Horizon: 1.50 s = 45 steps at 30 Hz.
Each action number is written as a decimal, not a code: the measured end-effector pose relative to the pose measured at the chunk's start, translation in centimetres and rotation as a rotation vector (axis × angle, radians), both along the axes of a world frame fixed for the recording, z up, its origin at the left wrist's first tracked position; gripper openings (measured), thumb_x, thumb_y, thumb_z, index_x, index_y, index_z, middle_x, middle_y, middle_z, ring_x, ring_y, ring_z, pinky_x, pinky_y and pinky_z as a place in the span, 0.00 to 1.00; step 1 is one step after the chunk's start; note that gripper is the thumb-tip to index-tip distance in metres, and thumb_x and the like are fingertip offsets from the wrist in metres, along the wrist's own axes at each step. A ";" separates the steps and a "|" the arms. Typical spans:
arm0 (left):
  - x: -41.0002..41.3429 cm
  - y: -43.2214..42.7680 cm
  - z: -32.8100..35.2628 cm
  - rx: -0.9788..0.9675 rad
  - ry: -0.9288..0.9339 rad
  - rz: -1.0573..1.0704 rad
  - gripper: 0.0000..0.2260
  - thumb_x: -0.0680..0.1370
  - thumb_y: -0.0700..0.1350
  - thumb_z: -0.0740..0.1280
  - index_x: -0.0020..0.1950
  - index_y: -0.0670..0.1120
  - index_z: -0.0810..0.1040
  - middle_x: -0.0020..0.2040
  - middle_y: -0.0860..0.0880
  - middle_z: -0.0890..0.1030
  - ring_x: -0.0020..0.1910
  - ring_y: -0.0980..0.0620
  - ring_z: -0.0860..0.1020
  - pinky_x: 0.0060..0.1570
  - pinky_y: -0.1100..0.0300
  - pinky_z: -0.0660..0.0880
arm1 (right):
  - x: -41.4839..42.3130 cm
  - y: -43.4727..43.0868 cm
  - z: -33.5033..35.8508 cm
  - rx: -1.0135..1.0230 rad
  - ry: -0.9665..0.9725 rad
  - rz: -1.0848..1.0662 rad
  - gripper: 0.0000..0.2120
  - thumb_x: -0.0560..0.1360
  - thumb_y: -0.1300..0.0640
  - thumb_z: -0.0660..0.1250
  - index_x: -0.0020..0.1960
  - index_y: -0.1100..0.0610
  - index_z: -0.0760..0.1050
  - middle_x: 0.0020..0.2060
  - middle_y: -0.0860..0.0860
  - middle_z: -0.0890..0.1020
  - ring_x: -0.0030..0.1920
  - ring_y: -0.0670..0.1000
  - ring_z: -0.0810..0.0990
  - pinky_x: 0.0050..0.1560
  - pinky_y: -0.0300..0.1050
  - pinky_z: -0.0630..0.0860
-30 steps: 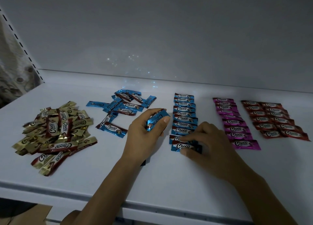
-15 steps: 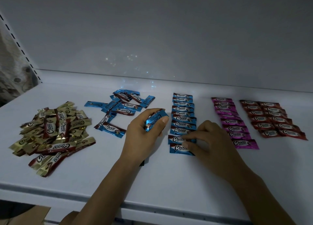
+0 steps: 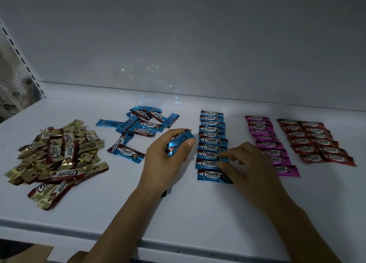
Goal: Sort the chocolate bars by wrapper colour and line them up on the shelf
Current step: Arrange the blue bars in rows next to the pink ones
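Entry, your body as seen from the head camera. Only your two hands and forearms are in view, dimly lit. Left hand (image 3: 164, 155): bare, thumbnail (image 3: 191, 143) cut short. Right hand (image 3: 247, 163): bare, with its back and knuckles showing. Left forearm (image 3: 118, 223) and right forearm (image 3: 293, 219): bare from the wrist past the front edge of the shelf (image 3: 198, 213). There is a small dark shape (image 3: 163, 193) under your left wrist. Strap or shadow, cannot tell.

A dim, plain white back panel (image 3: 178, 35) rises behind the white shelf (image 3: 188, 213), flecked with specks of light (image 3: 152, 67) near the frame's centre. A slotted upright (image 3: 18, 52) runs down the upper left, with patterned fabric (image 3: 10, 88) beyond it. Brown cardboard (image 3: 29, 252) shows at lower left.
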<state>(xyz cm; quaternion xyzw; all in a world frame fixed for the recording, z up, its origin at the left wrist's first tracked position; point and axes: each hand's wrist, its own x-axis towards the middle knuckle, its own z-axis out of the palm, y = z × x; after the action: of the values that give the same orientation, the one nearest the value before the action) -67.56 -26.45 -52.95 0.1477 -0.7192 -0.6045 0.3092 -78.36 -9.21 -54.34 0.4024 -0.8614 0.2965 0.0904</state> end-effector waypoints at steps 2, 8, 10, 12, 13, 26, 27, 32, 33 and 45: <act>0.0 0.0 0.0 0.007 0.007 -0.002 0.09 0.75 0.46 0.69 0.56 0.51 0.80 0.39 0.58 0.79 0.38 0.61 0.78 0.37 0.71 0.72 | -0.1 0.1 -0.1 0.040 0.004 -0.026 0.13 0.72 0.46 0.69 0.52 0.50 0.81 0.41 0.43 0.72 0.42 0.44 0.72 0.41 0.31 0.64; 0.1 0.1 0.1 0.019 0.010 -0.009 0.07 0.75 0.47 0.69 0.53 0.55 0.79 0.38 0.59 0.80 0.38 0.61 0.78 0.37 0.71 0.72 | -0.3 0.0 -0.1 0.080 -0.007 -0.078 0.10 0.74 0.49 0.68 0.51 0.53 0.80 0.42 0.44 0.71 0.44 0.46 0.71 0.44 0.39 0.64; 0.1 0.1 0.1 0.019 0.012 -0.007 0.07 0.75 0.47 0.69 0.52 0.56 0.79 0.39 0.59 0.80 0.38 0.61 0.78 0.37 0.70 0.72 | -0.3 -0.1 0.0 0.083 0.014 -0.103 0.11 0.75 0.50 0.66 0.53 0.54 0.80 0.43 0.46 0.72 0.46 0.47 0.71 0.46 0.40 0.65; 0.1 0.1 0.1 0.018 0.017 -0.009 0.07 0.75 0.46 0.69 0.52 0.56 0.79 0.40 0.58 0.80 0.38 0.61 0.78 0.37 0.70 0.73 | -0.1 -0.3 0.2 0.059 0.052 -0.126 0.12 0.77 0.52 0.65 0.56 0.57 0.79 0.47 0.50 0.77 0.49 0.50 0.74 0.48 0.45 0.69; 0.1 0.1 0.1 0.014 0.017 -0.011 0.08 0.75 0.46 0.69 0.53 0.55 0.79 0.40 0.58 0.80 0.38 0.61 0.78 0.37 0.70 0.73 | 0.0 -0.5 0.3 0.052 0.069 -0.133 0.13 0.78 0.52 0.64 0.58 0.57 0.78 0.50 0.52 0.79 0.51 0.52 0.75 0.51 0.48 0.71; 0.0 0.0 -0.1 0.008 0.016 -0.004 0.10 0.74 0.49 0.69 0.54 0.53 0.80 0.40 0.57 0.80 0.38 0.61 0.78 0.38 0.71 0.72 | 0.2 -1.5 0.1 0.053 -0.017 -0.109 0.17 0.81 0.47 0.53 0.64 0.54 0.71 0.57 0.49 0.78 0.56 0.47 0.75 0.63 0.49 0.70; 0.1 0.0 -0.1 0.010 0.014 -0.006 0.10 0.74 0.49 0.69 0.54 0.53 0.80 0.40 0.58 0.80 0.38 0.61 0.78 0.38 0.71 0.72 | 0.3 -1.2 0.2 0.001 -0.046 -0.100 0.19 0.79 0.45 0.55 0.63 0.54 0.72 0.56 0.49 0.79 0.55 0.47 0.75 0.61 0.52 0.72; 0.1 0.1 0.1 0.010 0.013 -0.005 0.07 0.75 0.46 0.69 0.53 0.55 0.79 0.40 0.59 0.81 0.38 0.62 0.78 0.38 0.72 0.72 | 0.8 -0.4 0.4 0.077 -0.040 -0.019 0.37 0.67 0.27 0.53 0.65 0.51 0.73 0.64 0.49 0.74 0.65 0.50 0.70 0.67 0.57 0.65; 0.1 0.1 0.1 0.001 0.011 -0.002 0.08 0.75 0.46 0.69 0.53 0.54 0.79 0.41 0.58 0.80 0.38 0.61 0.78 0.38 0.72 0.72 | 0.7 -0.5 0.3 0.126 -0.014 -0.023 0.39 0.66 0.27 0.53 0.66 0.51 0.72 0.66 0.50 0.73 0.67 0.51 0.69 0.69 0.55 0.62; 0.3 0.5 0.7 0.009 0.021 0.051 0.08 0.74 0.52 0.67 0.52 0.56 0.79 0.39 0.58 0.80 0.38 0.61 0.77 0.37 0.71 0.72 | 1.2 -1.3 0.3 -0.056 -0.015 0.023 0.32 0.68 0.30 0.58 0.62 0.51 0.74 0.59 0.47 0.76 0.60 0.47 0.73 0.61 0.55 0.71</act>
<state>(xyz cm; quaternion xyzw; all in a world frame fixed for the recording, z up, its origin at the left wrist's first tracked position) -67.31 -26.00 -52.30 0.1610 -0.7091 -0.6012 0.3313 -77.12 -10.51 -54.08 0.4074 -0.8487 0.3246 0.0916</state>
